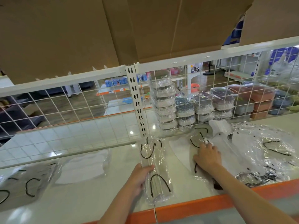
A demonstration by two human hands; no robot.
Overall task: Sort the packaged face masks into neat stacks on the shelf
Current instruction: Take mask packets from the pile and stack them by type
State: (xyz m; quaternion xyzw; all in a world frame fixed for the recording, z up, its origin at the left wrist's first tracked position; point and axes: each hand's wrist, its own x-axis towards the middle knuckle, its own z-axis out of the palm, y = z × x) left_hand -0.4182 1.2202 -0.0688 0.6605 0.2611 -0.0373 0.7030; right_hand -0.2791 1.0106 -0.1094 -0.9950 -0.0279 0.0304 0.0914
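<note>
Clear packets hold white masks with black ear loops. Left hand (140, 178) fingers curl around one upright packet (155, 172). Right hand (208, 156) fingers, spread, press a flat packet (182, 149) on the shelf (100, 191).

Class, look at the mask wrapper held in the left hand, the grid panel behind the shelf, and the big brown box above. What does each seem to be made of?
Clear crinkled mask wrapper gripped by the left hand: thin glossy plastic film, judging by glare and wrinkles. White grid back panel: likely painted metal wire, thin and see-through. Large brown box: matte cardboard, with folded flaps.
</note>
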